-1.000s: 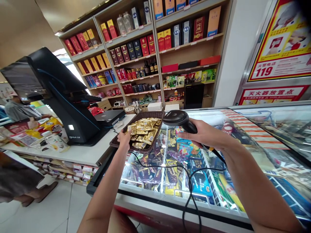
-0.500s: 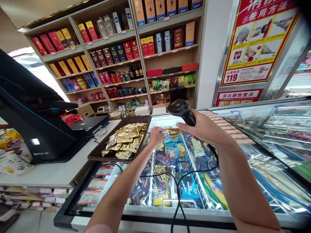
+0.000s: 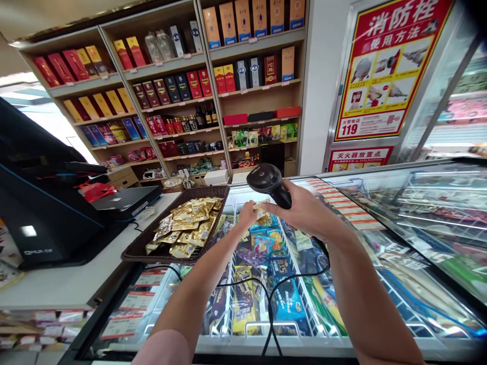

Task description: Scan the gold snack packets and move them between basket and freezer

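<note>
My right hand (image 3: 310, 210) is closed round the handle of a black handheld barcode scanner (image 3: 267, 181), its head tilted to the left. My left hand (image 3: 248, 215) pinches a small gold packet (image 3: 262, 210) by its left side, just beneath the scanner head. Part of that packet is hidden by my right thumb. Left of my left hand, a dark brown woven basket (image 3: 131, 252) holds many gold packets (image 3: 194, 219). The scanner's black cable (image 3: 271, 301) loops across the chest freezer below my arms.
Under the glass, white wire dividers (image 3: 230, 304) separate colourful ice-cream packets (image 3: 243, 299). A black checkout machine (image 3: 41, 218) stands on the left counter (image 3: 79, 284). Shelves (image 3: 182, 109) of boxes and bottles line the back. A red fire-safety poster (image 3: 388, 71) hangs at the right.
The view has shifted slightly, so the scene sits further left. My left hand and the gold packet are now closer to the scanner, with the packet partly behind my right thumb.
</note>
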Demonstrator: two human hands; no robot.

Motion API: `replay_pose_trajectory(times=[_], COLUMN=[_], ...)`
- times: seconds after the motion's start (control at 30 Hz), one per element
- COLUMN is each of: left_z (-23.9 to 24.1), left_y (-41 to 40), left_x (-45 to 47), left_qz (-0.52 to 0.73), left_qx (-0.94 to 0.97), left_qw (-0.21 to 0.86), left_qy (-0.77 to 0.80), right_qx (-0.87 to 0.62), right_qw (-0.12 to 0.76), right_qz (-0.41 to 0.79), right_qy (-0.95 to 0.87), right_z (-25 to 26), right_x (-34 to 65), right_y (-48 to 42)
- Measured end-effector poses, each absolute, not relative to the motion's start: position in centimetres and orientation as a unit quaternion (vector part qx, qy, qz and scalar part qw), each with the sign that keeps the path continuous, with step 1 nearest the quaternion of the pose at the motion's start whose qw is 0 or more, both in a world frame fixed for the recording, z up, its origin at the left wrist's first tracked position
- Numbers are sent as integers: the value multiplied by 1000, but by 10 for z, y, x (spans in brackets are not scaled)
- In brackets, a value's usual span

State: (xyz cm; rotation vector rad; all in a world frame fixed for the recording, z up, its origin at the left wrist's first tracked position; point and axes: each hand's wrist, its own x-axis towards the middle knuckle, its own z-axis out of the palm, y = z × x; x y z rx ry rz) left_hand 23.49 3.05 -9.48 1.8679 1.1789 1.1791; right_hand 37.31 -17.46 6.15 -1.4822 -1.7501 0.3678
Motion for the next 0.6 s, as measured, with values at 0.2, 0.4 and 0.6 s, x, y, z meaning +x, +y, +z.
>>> replay_pose_trajectory(times=[0.2, 0.4, 0.6], left_z=[-73, -47, -43], left_y=[-5, -40, -46], left_x=[166, 100, 77], left_qz=[509, 572, 607], left_qx=[619, 540, 513], left_qw=[374, 404, 383], left_qy=[467, 467, 471], right_qx=[-553, -498, -491], right_qw=[388, 331, 275], right_qz=[258, 392, 397], right_qy=[-691, -699, -726], right_z=[63, 54, 41], right_x=[359, 335, 322], right_y=[-177, -176, -171])
